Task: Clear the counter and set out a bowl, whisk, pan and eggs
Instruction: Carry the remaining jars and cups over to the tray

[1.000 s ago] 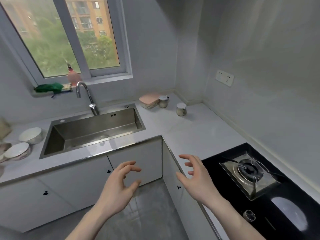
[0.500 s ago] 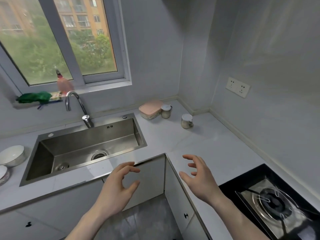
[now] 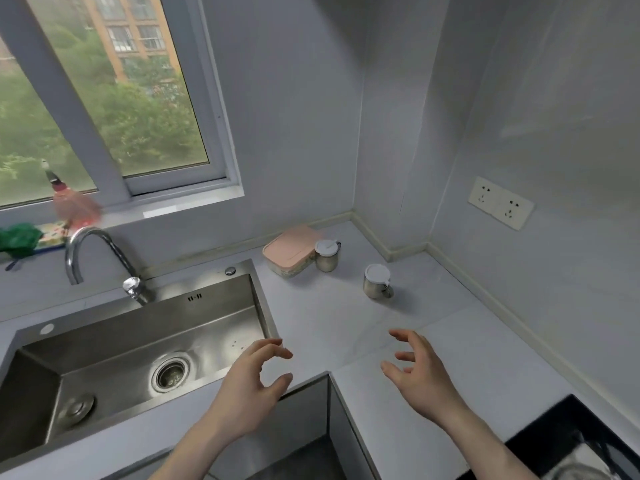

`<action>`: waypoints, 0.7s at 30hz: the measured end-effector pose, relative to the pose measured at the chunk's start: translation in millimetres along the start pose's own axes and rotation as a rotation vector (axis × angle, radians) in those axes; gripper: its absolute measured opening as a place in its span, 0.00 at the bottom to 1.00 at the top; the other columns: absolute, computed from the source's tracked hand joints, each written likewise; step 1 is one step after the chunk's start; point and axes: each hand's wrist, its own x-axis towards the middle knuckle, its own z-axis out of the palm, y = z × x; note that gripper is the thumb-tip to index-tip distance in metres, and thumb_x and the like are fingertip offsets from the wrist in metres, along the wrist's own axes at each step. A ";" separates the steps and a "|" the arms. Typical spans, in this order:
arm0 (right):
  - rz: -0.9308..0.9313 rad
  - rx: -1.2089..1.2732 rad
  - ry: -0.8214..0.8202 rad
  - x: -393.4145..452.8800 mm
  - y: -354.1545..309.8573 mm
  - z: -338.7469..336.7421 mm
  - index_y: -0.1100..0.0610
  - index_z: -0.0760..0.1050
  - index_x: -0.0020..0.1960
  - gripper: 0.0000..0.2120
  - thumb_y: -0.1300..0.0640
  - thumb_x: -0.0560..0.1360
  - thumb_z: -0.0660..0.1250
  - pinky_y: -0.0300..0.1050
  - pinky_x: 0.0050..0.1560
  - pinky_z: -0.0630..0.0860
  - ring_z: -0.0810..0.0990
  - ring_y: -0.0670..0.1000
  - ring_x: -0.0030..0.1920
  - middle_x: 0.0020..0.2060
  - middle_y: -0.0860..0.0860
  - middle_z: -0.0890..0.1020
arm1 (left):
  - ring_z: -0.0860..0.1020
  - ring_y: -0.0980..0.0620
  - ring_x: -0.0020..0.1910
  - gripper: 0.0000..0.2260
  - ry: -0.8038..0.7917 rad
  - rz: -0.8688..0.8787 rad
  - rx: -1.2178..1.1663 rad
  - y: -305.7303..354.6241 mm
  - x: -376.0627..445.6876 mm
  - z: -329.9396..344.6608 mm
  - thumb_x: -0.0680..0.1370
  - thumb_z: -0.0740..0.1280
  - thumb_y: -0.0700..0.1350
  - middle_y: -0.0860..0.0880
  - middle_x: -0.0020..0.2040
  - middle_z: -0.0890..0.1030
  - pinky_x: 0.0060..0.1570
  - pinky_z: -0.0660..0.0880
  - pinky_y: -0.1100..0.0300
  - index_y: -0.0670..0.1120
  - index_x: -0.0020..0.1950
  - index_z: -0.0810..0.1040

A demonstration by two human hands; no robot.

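Observation:
A pink-lidded container (image 3: pixel 290 251) sits in the corner of the pale counter (image 3: pixel 346 327), with a white-lidded jar (image 3: pixel 327 255) touching its right side. A second white-lidded jar (image 3: pixel 376 282) stands apart, a little nearer to me. My left hand (image 3: pixel 252 386) hovers over the counter's front edge by the sink's right rim, fingers loosely curled, holding nothing. My right hand (image 3: pixel 420 372) hovers over the counter in front of the jars, fingers spread and relaxed, empty. No bowl, whisk, pan or eggs are in view.
A steel sink (image 3: pixel 131 358) with a curved tap (image 3: pixel 100 258) fills the left. A pink bottle (image 3: pixel 74 206) and green cloth (image 3: pixel 17 239) lie on the window sill. A black hob (image 3: pixel 585 448) shows at the bottom right. A wall socket (image 3: pixel 500 202) is on the right wall.
The view has moved closer to the counter corner and to the right; the bowls at the left have left the frame. Both hands have come forward over the counter, still empty.

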 end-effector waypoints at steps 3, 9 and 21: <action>0.078 -0.013 0.014 33.9 7.9 0.0 0.40 0.67 0.68 0.24 0.53 0.76 0.71 0.43 0.59 0.76 0.76 0.42 0.60 0.66 0.40 0.70 | 0.75 0.65 0.62 0.10 -0.064 -0.004 0.036 -15.3 55.2 1.5 0.75 0.73 0.51 0.67 0.67 0.73 0.62 0.72 0.60 0.64 0.53 0.79; 0.235 -0.036 0.079 98.8 17.9 13.6 0.43 0.66 0.72 0.27 0.51 0.76 0.71 0.40 0.55 0.74 0.75 0.45 0.61 0.67 0.41 0.69 | 0.75 0.58 0.63 0.11 -0.206 0.066 0.133 -31.9 184.9 3.8 0.76 0.71 0.53 0.61 0.70 0.72 0.62 0.73 0.57 0.62 0.57 0.77; 0.502 -0.176 0.108 239.1 22.9 36.8 0.49 0.63 0.75 0.31 0.52 0.74 0.69 0.42 0.56 0.73 0.77 0.49 0.54 0.68 0.49 0.69 | 0.70 0.41 0.68 0.29 -0.476 0.193 0.538 -68.0 414.3 43.3 0.71 0.67 0.52 0.47 0.72 0.68 0.68 0.65 0.54 0.49 0.71 0.70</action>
